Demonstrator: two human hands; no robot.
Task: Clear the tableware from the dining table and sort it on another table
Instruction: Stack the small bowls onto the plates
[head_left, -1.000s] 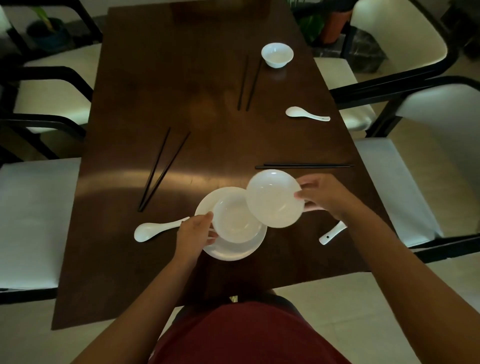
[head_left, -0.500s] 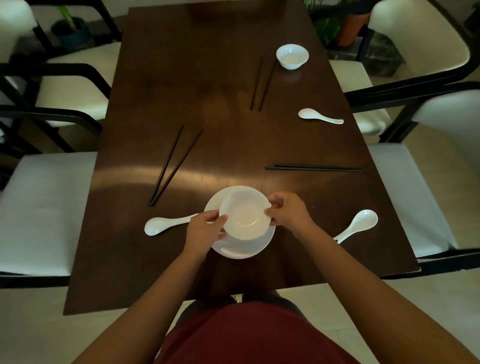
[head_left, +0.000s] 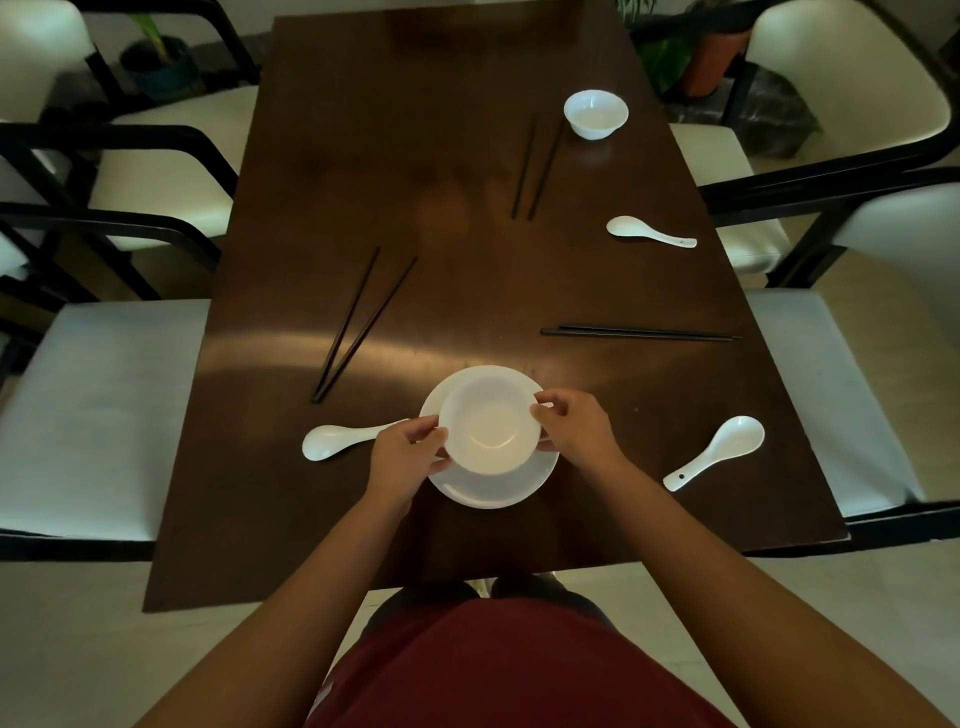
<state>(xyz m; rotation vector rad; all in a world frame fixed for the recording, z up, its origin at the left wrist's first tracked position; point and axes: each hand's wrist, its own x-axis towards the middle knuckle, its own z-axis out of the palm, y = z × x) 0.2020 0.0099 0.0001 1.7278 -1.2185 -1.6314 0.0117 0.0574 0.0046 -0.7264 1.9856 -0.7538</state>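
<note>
Head view: the far end of the dark wooden bench (head_left: 467, 130) runs out of the top of the frame, and the chairs on both sides are cut by the frame edges. The light is dim, so it is hard to tell whether the white bowl (head_left: 488, 423) near the front edge is a single bowl or one nested in another; only one rim shows clearly. It sits on a white plate (head_left: 493, 491), whose left and right rims are partly covered by the hands. The bowl looks empty. A smaller white bowl (head_left: 596, 113) stands far back on the right, also empty as far as can be seen.

The left hand (head_left: 402, 460) pinches the bowl's left rim, thumb over the top and fingers curled beneath; its grip is closed on the bowl. The right hand (head_left: 576, 431) does the same at the right rim, fingertips curled over the edge. Both forearms reach in from the bottom of the frame, above a red shirt.

A white spoon (head_left: 340, 441) lies just left of the plate, its handle end hidden behind the left hand. A second spoon (head_left: 719, 452) lies to the right, a third (head_left: 647, 232) further back. Three pairs of black chopsticks lie on the bench: left (head_left: 358, 325), right (head_left: 641, 332) and far back (head_left: 535, 171).
</note>
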